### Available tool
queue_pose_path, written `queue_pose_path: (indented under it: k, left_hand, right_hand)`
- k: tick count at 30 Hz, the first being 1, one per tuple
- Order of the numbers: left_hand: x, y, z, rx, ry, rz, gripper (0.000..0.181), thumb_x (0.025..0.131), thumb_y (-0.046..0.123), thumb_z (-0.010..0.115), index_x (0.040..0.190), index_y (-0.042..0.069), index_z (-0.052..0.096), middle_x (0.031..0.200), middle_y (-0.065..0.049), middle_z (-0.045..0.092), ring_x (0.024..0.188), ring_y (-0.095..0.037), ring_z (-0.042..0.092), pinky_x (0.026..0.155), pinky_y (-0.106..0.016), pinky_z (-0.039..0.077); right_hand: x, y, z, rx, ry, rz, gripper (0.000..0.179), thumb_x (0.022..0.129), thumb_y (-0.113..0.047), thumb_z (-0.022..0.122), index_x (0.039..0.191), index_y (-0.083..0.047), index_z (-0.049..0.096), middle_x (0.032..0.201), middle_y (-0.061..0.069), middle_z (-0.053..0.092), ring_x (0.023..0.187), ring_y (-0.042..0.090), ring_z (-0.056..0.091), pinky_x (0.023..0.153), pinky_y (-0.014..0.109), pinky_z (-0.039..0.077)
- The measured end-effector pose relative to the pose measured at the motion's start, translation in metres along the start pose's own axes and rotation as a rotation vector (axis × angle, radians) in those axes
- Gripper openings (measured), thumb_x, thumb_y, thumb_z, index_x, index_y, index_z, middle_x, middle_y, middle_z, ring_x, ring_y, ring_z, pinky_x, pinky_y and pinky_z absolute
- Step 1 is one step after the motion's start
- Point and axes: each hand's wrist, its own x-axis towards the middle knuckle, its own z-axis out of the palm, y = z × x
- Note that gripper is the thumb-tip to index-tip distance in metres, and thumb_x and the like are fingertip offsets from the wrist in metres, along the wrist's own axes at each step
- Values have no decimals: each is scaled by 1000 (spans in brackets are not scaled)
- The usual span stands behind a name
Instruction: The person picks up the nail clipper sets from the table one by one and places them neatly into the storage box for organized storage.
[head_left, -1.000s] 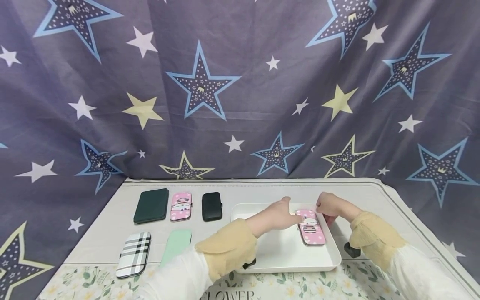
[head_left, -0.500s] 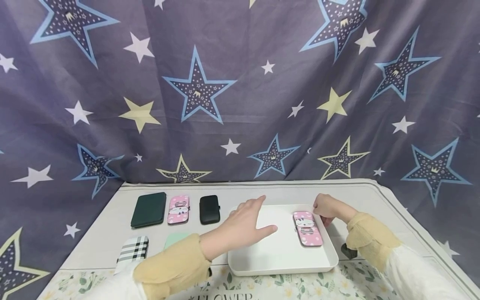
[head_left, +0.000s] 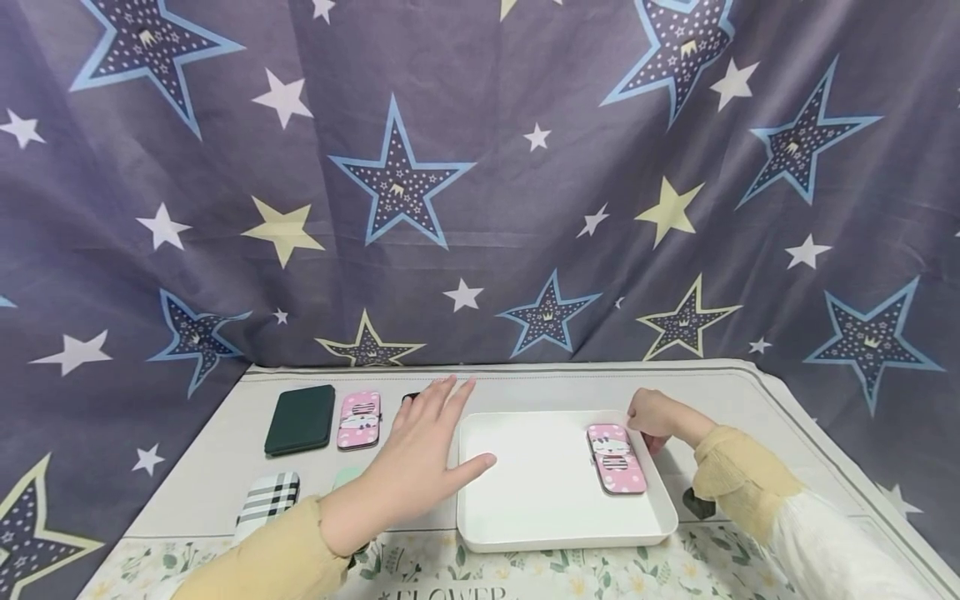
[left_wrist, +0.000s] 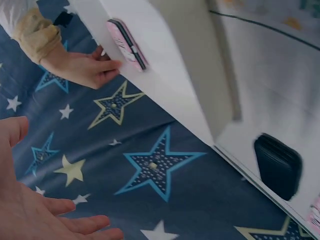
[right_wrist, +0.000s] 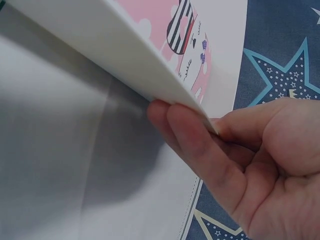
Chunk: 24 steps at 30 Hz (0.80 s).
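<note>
My right hand (head_left: pixel 662 414) pinches the far right corner of the white tray (head_left: pixel 517 492), thumb on the inner side and fingers outside, as the right wrist view shows. Inside the tray by its right wall lies a flat pink case (head_left: pixel 617 458) with a cartoon cat and white dots. My left hand (head_left: pixel 408 462), fingers spread and holding nothing, is in the air left of the tray. Its fingers cover most of a small black case in the head view; the left wrist view shows that black case (left_wrist: pixel 278 167) whole.
Left on the table stand a dark green case (head_left: pixel 300 421), a second pink cat case (head_left: pixel 360 421) and a black-and-white plaid case (head_left: pixel 268 500). A mint green case (head_left: pixel 347 476) is mostly behind my left arm. A star-patterned curtain (head_left: pixel 480 208) hangs along the table's back edge.
My left hand has moved left, away from the pink case in the tray, across the tray and past its left wall. My right hand keeps its grip on the tray corner.
</note>
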Motion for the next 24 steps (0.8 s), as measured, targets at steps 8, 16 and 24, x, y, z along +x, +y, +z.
queue_pose_path:
  k: [8, 16, 24]
  left_hand:
    - [-23, -29, 1, 68, 30, -18, 87, 83, 59, 61, 150, 16, 25, 151, -18, 28, 139, -39, 25, 107, -64, 22]
    - [-39, -59, 0, 112, 27, -74, 85, 81, 53, 66, 147, 11, 31, 148, -24, 29, 135, -44, 30, 104, -66, 25]
    - [-56, -92, 2, 143, -34, -114, 83, 82, 52, 66, 146, 10, 34, 148, -28, 27, 136, -47, 24, 101, -70, 25]
  right_hand:
    - [0, 2, 2, 19, 10, -1, 23, 90, -1, 49, 100, 12, 64, 58, 10, 63, 49, 17, 64, 50, 28, 56]
    - [0, 4, 3, 34, 19, 3, 22, 89, -1, 49, 98, 12, 64, 57, 10, 63, 49, 18, 64, 50, 28, 56]
    - [1, 4, 4, 27, 26, -7, 20, 89, -1, 48, 91, 9, 65, 55, 10, 62, 47, 17, 64, 49, 28, 55]
